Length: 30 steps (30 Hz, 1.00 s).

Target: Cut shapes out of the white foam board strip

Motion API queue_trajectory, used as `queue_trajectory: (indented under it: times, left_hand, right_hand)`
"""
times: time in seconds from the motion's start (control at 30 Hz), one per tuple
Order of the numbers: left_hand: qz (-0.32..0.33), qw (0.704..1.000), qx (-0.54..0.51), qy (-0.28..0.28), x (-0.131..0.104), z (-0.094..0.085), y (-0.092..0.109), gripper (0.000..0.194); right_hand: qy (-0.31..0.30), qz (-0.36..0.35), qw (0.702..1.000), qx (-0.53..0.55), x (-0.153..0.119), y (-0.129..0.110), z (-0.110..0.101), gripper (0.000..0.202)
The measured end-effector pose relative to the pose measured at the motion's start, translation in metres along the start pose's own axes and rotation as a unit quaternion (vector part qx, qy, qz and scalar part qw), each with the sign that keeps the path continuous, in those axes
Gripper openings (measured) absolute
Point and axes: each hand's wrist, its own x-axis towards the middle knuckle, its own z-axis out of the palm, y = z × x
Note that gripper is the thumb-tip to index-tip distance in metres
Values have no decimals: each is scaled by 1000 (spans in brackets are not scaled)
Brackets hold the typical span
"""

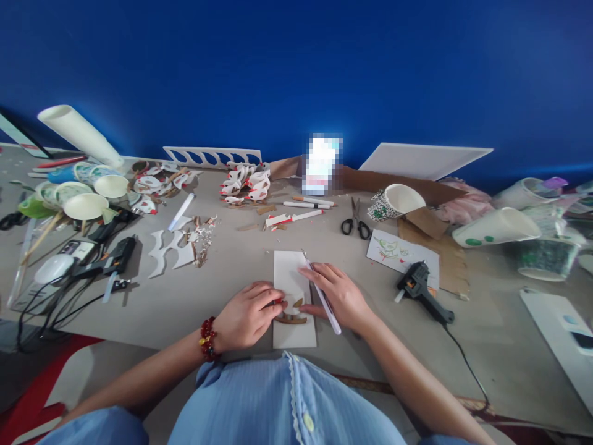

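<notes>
white board (290,267) (near edge free) underlies both hands (248,314) (341,293).

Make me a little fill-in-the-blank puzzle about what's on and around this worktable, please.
1. The right hand holds a slim tool; the rectangular board below is ____.
2. A red-beaded ____ circles the wrist of the left hand.
3. Black-handled ____ lie between the pens and the patterned paper cup.
4. The wall behind everything is ____.

Missing words: white; bracelet; scissors; blue.
</notes>
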Motion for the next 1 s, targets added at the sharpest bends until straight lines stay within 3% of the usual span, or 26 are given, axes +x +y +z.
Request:
queue_trajectory:
  times: [1.0]
  left_hand:
    - [18,1000,4,16,1,2,-2,27]
  right_hand:
    - [-10,-8,1000,11,-1,3,-2,73]
